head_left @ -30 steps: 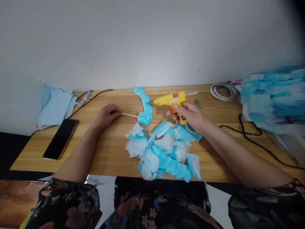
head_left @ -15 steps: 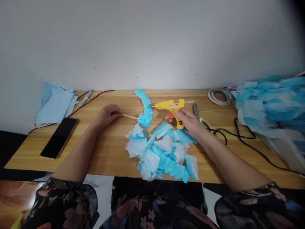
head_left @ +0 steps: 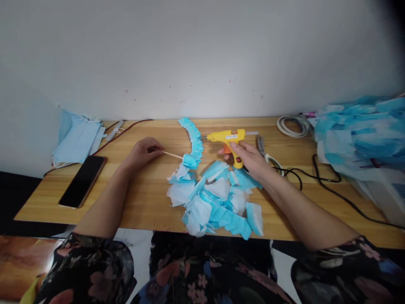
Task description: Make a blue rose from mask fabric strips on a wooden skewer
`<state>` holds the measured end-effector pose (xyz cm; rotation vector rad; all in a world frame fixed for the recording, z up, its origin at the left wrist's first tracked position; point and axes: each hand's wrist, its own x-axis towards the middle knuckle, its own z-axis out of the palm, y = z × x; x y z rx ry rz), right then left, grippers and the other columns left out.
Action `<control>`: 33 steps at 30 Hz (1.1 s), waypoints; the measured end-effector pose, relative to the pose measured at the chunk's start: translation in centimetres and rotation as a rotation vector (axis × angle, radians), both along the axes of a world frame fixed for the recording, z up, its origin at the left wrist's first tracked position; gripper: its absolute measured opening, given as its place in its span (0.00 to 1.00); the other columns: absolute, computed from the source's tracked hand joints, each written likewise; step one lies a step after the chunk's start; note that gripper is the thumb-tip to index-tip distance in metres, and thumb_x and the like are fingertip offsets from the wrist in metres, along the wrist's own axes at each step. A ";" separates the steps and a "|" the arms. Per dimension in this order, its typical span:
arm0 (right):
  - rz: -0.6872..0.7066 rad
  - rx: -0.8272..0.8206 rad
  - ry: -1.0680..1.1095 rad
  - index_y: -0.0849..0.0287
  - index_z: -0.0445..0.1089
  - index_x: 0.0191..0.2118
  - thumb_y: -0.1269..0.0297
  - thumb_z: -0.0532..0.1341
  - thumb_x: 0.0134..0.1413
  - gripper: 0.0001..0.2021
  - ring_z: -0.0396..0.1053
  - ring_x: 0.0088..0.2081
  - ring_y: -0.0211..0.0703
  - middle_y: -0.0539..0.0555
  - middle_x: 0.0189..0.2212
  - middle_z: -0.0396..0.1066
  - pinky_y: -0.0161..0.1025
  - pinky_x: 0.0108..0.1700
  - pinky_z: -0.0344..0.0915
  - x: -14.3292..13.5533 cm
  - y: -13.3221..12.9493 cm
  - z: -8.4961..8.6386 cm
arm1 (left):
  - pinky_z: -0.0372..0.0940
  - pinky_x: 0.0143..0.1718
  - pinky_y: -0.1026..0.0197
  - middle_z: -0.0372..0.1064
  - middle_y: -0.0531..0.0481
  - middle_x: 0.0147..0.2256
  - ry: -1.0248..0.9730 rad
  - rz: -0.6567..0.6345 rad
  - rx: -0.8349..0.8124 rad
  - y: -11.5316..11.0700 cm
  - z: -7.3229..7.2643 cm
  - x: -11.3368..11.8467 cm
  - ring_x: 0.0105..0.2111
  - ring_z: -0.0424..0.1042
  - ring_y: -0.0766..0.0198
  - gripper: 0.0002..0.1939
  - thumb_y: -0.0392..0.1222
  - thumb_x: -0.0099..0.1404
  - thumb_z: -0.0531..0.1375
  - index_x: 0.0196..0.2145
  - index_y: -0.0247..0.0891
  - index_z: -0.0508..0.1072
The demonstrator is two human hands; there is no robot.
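Observation:
My left hand point(head_left: 147, 151) pinches a thin wooden stick point(head_left: 172, 155). At the stick's far end sits a pleated blue strip point(head_left: 195, 142), curving away toward the wall. My right hand point(head_left: 249, 158) grips a yellow glue gun point(head_left: 226, 136) by its handle, fingers near the orange trigger. Its nozzle points left at the strip's right side; whether it touches is too fine to tell. Below the strip lies a loose heap of blue and white pleated pieces point(head_left: 215, 202), reaching the table's front edge.
A phone point(head_left: 82, 181) and a stack of blue face masks point(head_left: 76, 137) lie left. On the right are pliers point(head_left: 260, 145), a white tape roll point(head_left: 274, 164), a coiled white cord point(head_left: 292, 126), a black cable point(head_left: 348, 202) and a big blue-white pile point(head_left: 360, 135) against the wall.
The view has shifted slightly. Both hands keep their holds on the stick and the glue gun, and the strip's near end has turned a little on the stick.

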<state>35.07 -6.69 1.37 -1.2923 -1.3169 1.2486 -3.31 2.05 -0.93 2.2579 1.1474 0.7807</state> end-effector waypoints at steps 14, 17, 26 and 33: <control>0.004 -0.021 0.053 0.57 0.79 0.33 0.30 0.65 0.50 0.30 0.67 0.29 0.38 0.53 0.27 0.73 0.34 0.31 0.62 0.1 0.2 -0.5 | 0.70 0.54 0.51 0.79 0.45 0.41 -0.095 0.258 -0.045 -1.0 3.6 -1.4 0.46 0.76 0.53 0.19 0.60 0.62 0.65 0.35 0.40 0.79; 0.015 -0.012 0.072 0.57 0.78 0.33 0.30 0.65 0.50 0.30 0.68 0.29 0.38 0.52 0.27 0.73 0.34 0.31 0.63 0.0 0.2 -0.4 | 0.71 0.49 0.53 0.79 0.46 0.37 -0.103 0.172 -0.082 -3.3 5.7 -0.5 0.41 0.77 0.55 0.18 0.59 0.65 0.64 0.33 0.40 0.80; 0.000 -0.031 0.081 0.56 0.77 0.30 0.29 0.67 0.47 0.30 0.68 0.29 0.39 0.52 0.25 0.73 0.34 0.29 0.65 -0.3 0.0 -0.2 | 0.71 0.40 0.57 0.81 0.44 0.44 0.091 -0.005 -0.109 -9.1 3.6 4.9 0.40 0.78 0.57 0.15 0.53 0.68 0.63 0.44 0.40 0.82; 0.019 -0.023 0.076 0.57 0.78 0.32 0.31 0.66 0.50 0.29 0.69 0.28 0.38 0.52 0.25 0.73 0.34 0.29 0.64 0.0 0.2 -0.7 | 0.67 0.38 0.58 0.79 0.46 0.37 0.120 0.074 -0.038 -10.4 0.6 6.5 0.36 0.75 0.58 0.13 0.45 0.67 0.64 0.47 0.40 0.81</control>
